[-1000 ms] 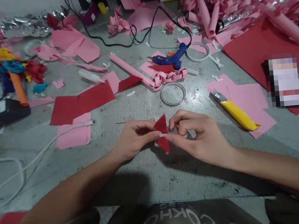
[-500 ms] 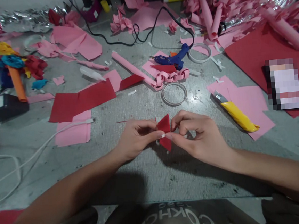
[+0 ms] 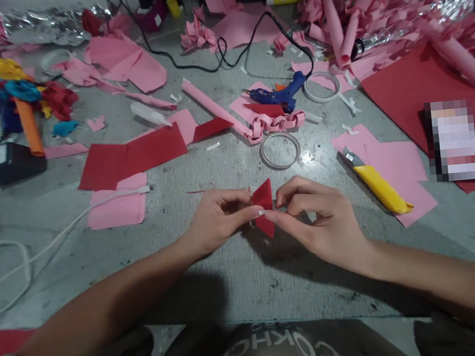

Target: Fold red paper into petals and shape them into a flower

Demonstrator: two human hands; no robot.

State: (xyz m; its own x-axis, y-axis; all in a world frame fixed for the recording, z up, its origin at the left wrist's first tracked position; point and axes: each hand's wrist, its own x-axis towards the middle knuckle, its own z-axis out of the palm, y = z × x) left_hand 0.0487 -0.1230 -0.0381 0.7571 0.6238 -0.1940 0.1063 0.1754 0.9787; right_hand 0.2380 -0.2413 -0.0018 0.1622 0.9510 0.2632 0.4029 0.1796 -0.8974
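Note:
A small folded piece of red paper, flared at top and bottom like a bow, is pinched at its middle between the thumb and fingers of my left hand. Over that pinch lies a tiny strip of white tape. My right hand has curled fingers, and its thumb tip presses by the tape at the paper's right side. The right index fingertip sits just beside the paper's right edge. The back of the paper is hidden by my fingers.
A yellow box cutter lies on pink paper to the right. Beyond my hands are a tape roll, a blue glue gun with its black cord, and red paper. A phone lies far right, a white cable left.
The whole view has shifted slightly. My hands keep nearly the same grip on the red paper, with only a very small movement of the right fingers.

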